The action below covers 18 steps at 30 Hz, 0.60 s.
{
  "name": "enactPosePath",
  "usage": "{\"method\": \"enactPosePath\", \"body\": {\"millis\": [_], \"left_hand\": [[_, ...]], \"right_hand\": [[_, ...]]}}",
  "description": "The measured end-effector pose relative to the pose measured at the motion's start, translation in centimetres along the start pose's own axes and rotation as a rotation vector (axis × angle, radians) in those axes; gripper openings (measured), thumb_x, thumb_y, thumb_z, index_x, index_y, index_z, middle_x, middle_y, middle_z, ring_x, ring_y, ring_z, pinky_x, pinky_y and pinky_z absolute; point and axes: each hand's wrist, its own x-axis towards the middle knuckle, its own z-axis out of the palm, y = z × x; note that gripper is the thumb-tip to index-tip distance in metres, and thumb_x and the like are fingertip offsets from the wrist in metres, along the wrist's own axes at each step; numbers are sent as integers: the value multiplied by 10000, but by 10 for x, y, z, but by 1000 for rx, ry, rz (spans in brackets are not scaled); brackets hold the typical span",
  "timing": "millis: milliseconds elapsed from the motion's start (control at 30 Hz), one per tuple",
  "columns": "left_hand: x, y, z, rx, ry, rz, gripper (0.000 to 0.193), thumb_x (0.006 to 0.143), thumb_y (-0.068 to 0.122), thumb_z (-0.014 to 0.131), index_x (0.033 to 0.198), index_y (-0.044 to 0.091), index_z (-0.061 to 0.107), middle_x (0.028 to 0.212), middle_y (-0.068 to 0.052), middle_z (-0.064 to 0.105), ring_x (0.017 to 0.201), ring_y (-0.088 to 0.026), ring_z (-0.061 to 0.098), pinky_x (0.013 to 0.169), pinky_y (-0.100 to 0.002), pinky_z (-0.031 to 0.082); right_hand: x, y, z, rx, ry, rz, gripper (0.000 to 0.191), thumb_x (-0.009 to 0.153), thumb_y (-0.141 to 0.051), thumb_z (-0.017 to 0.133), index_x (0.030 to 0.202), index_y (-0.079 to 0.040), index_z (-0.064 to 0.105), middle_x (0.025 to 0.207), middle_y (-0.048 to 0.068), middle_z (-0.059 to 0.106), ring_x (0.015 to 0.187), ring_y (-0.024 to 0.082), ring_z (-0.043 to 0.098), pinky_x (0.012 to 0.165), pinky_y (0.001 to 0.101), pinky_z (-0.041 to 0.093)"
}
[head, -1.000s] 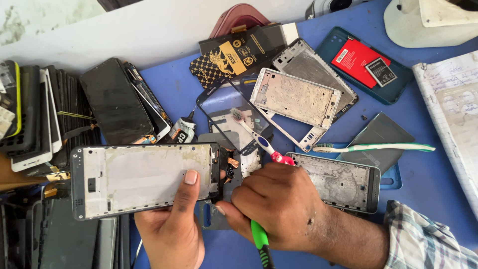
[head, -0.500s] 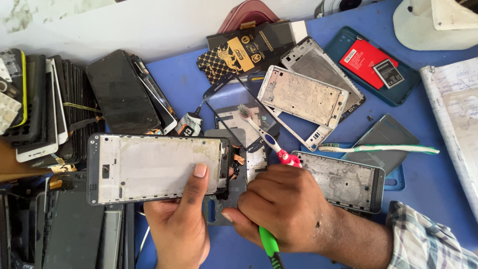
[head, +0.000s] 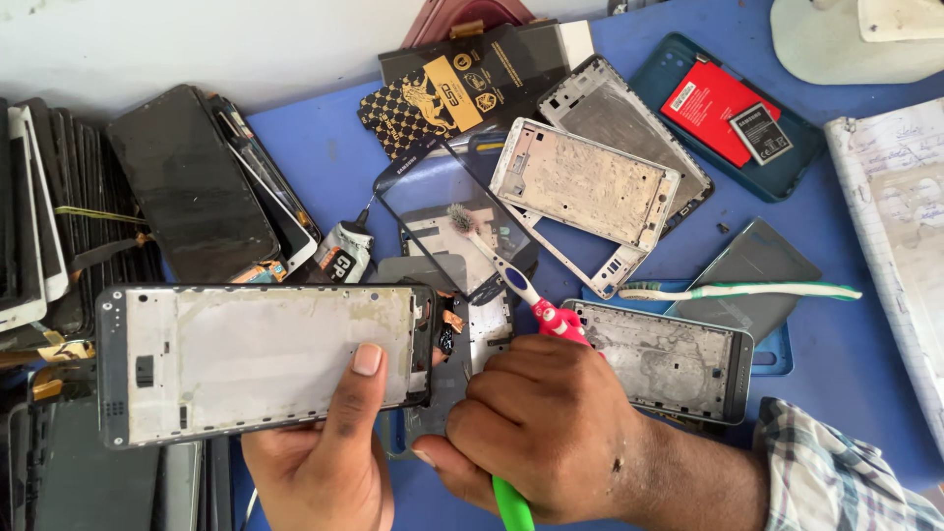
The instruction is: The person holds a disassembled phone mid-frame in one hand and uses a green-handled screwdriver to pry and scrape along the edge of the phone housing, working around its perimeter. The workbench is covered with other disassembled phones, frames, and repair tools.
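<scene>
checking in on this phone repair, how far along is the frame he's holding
Looks mid-job. Done: the phone frame is stripped to bare metal with patchy residue. In hand: the left hand grips the frame, thumb on its face; the right hand is closed on a green-handled tool at the frame's end. Left: no screen fitted; loose glass panel lies apart.
</scene>
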Motion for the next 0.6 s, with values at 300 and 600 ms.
{"method": "enactPosePath", "body": {"millis": [300,600], "left_hand": [[-4,-1,-2,1,-20,3,395,908,-51,706,1285,-58,588,1212,-153,679,1109,-200,667,1024,-366,527],[2,3,-7,-29,-70,-47,312,952,-25,695,1247,-68,605,1176,-131,687,1074,-176,652,998,-340,504]], "right_hand": [[-2,0,1,30,9,6,354,877,-197,848,710,-91,554,674,41,519,561,248,544,511,408,418],[-1,-2,1,38,-5,6,414,855,-287,862,692,-89,537,662,51,512,551,258,547,498,413,422]]}}
